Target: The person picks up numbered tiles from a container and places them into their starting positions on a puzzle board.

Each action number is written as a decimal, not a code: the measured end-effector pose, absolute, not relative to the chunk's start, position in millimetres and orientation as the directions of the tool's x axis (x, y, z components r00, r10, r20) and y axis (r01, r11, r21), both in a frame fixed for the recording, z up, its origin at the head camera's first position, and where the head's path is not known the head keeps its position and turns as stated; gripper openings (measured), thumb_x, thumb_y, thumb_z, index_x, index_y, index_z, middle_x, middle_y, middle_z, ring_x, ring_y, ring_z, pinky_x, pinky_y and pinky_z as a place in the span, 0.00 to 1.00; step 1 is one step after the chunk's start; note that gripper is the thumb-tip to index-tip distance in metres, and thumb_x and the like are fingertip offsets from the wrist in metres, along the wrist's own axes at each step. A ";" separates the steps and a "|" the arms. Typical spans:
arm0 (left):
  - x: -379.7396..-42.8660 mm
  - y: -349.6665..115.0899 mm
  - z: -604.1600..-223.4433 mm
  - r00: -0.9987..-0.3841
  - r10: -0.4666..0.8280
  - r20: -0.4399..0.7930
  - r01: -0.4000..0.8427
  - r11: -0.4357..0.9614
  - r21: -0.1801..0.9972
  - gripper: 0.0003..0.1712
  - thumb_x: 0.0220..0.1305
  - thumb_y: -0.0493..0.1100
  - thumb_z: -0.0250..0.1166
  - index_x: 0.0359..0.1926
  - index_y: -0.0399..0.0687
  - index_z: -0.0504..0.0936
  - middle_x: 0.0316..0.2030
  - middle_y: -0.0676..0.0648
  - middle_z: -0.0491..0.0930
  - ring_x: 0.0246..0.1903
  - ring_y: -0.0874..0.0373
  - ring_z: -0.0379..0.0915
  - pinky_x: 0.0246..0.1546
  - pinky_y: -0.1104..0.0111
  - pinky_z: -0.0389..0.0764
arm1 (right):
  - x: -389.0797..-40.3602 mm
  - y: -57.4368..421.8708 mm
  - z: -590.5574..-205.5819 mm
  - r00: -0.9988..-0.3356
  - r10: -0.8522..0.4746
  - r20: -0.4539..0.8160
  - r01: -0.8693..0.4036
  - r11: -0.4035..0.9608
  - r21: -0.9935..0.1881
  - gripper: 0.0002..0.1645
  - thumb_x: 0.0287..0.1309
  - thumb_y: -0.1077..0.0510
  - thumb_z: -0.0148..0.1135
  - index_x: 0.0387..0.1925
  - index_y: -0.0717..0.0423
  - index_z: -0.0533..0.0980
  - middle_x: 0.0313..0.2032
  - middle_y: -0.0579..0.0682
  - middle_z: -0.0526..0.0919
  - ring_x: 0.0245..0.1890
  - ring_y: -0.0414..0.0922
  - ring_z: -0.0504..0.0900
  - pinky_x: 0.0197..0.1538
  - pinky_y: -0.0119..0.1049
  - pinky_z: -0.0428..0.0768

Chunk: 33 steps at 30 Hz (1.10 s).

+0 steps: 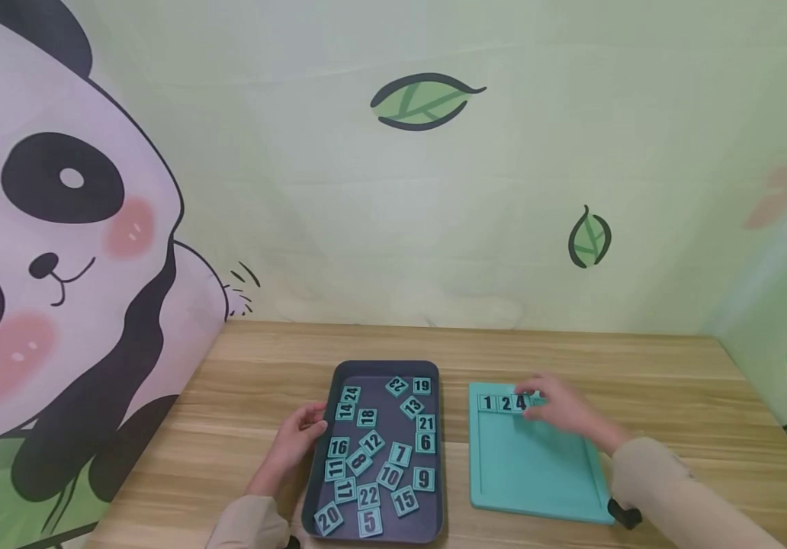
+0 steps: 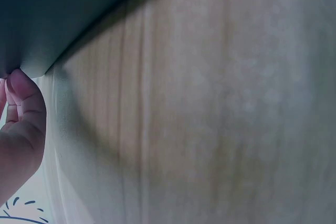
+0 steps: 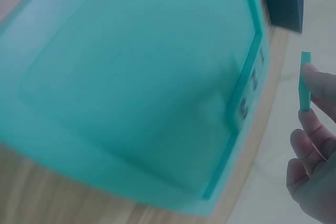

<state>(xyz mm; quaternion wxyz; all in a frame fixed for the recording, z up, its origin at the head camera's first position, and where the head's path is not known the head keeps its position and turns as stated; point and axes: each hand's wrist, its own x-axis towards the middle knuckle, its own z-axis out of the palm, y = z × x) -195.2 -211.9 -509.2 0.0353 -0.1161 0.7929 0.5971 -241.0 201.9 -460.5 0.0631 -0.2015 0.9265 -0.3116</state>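
Note:
My right hand point(image 1: 558, 408) pinches a teal square tile marked 4 point(image 1: 520, 402) between thumb and fingers, over the top edge of a teal board point(image 1: 538, 473). In the right wrist view that tile point(image 3: 305, 82) is seen edge-on, raised off the board. Tiles 1 point(image 1: 487, 402), 2 point(image 1: 505, 403) and 3 point(image 3: 243, 109) lie in a row along the board's upper edge; in the head view the held tile covers the 3. At the left side of a dark tray point(image 1: 393, 367), my left hand point(image 1: 297, 435) holds the rim with thumb and curled fingers.
Several loose numbered tiles lie scattered in the tray, among them a 5 point(image 1: 369, 522), a 6 point(image 1: 425, 442) and a 7 point(image 1: 399, 455). Tray and board stand side by side on a wooden table point(image 1: 249, 358). A printed cloth point(image 1: 297, 191) hangs behind the table.

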 end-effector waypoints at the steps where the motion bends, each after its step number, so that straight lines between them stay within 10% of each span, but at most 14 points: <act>1: -195.1 -211.8 -509.2 -0.971 -0.141 -0.194 -0.225 0.259 0.939 0.20 0.60 0.34 0.52 0.54 0.38 0.69 0.44 0.38 0.71 0.40 0.54 0.68 0.36 0.67 0.74 | -241.7 205.6 -462.0 -0.915 -0.404 0.011 -0.329 0.730 -0.599 0.20 0.44 0.62 0.63 0.44 0.59 0.75 0.42 0.54 0.75 0.44 0.53 0.73 0.44 0.48 0.73; 33: -195.3 -214.2 -511.3 -0.972 -0.141 -0.188 -0.220 0.261 0.940 0.19 0.60 0.35 0.53 0.54 0.41 0.69 0.45 0.39 0.72 0.41 0.53 0.69 0.36 0.67 0.74 | -248.3 231.5 -495.1 -0.963 -0.268 -0.029 -0.228 0.869 -0.438 0.21 0.46 0.60 0.61 0.46 0.60 0.75 0.44 0.63 0.72 0.44 0.58 0.72 0.43 0.53 0.71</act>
